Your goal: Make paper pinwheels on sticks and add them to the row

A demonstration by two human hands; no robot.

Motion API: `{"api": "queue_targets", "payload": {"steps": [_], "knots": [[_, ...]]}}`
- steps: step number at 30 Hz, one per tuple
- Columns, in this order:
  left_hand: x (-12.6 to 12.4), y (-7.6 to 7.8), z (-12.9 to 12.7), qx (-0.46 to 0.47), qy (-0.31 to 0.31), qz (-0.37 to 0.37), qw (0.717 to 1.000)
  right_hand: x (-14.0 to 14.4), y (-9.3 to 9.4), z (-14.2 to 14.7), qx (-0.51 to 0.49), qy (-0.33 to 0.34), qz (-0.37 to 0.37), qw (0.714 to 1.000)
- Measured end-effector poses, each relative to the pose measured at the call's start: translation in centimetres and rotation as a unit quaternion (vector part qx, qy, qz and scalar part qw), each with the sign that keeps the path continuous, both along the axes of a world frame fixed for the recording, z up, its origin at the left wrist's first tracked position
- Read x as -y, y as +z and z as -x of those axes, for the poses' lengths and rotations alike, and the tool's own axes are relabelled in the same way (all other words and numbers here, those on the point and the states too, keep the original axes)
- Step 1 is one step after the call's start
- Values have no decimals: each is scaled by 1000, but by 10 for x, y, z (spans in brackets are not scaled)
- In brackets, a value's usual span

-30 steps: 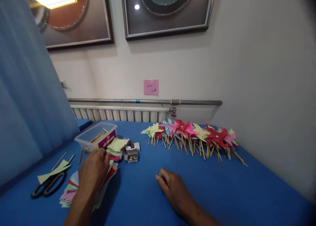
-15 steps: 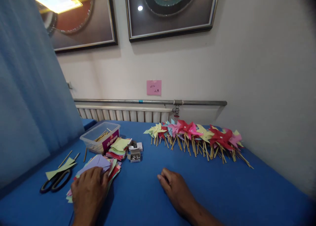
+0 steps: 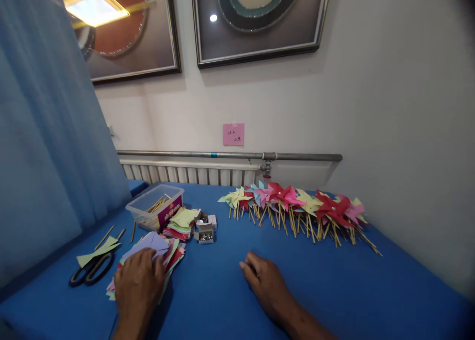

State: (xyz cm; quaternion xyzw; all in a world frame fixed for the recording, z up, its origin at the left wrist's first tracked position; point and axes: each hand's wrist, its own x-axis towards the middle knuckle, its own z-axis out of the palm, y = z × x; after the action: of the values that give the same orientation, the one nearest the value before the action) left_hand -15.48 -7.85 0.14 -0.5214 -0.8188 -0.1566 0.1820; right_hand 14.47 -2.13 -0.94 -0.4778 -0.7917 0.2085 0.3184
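My left hand (image 3: 138, 286) lies on a fanned heap of coloured paper squares (image 3: 171, 255), its fingers gripping a lilac sheet (image 3: 150, 243) that lifts off the top. My right hand (image 3: 267, 285) rests palm down on the blue table (image 3: 334, 290), fingers loosely curled, holding nothing. A second, neater stack of paper squares (image 3: 181, 221) sits just behind the heap. A long row of finished paper pinwheels on wooden sticks (image 3: 297, 209) lies at the back right near the wall.
Black scissors (image 3: 91, 270) lie at the left on a yellow-green paper scrap (image 3: 98, 251), with loose wooden sticks (image 3: 104, 237) beside them. A clear plastic tub of sticks (image 3: 155, 212) and small open boxes of metal pins (image 3: 205, 231) stand behind. A radiator (image 3: 185, 172) runs along the wall.
My left hand drew back from the far stack toward me and raised a lilac sheet from the nearer heap. My right hand stayed put. The camera shifted slightly left.
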Motion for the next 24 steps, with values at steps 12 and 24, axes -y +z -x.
{"api": "queue_targets", "payload": {"steps": [12, 24], "knots": [[4, 7, -5, 2, 6, 17, 1000, 1, 1, 0, 2, 3, 4, 1000], [1, 2, -1, 4, 13, 19, 1000, 1, 1, -1, -5, 8, -4, 1000]]}}
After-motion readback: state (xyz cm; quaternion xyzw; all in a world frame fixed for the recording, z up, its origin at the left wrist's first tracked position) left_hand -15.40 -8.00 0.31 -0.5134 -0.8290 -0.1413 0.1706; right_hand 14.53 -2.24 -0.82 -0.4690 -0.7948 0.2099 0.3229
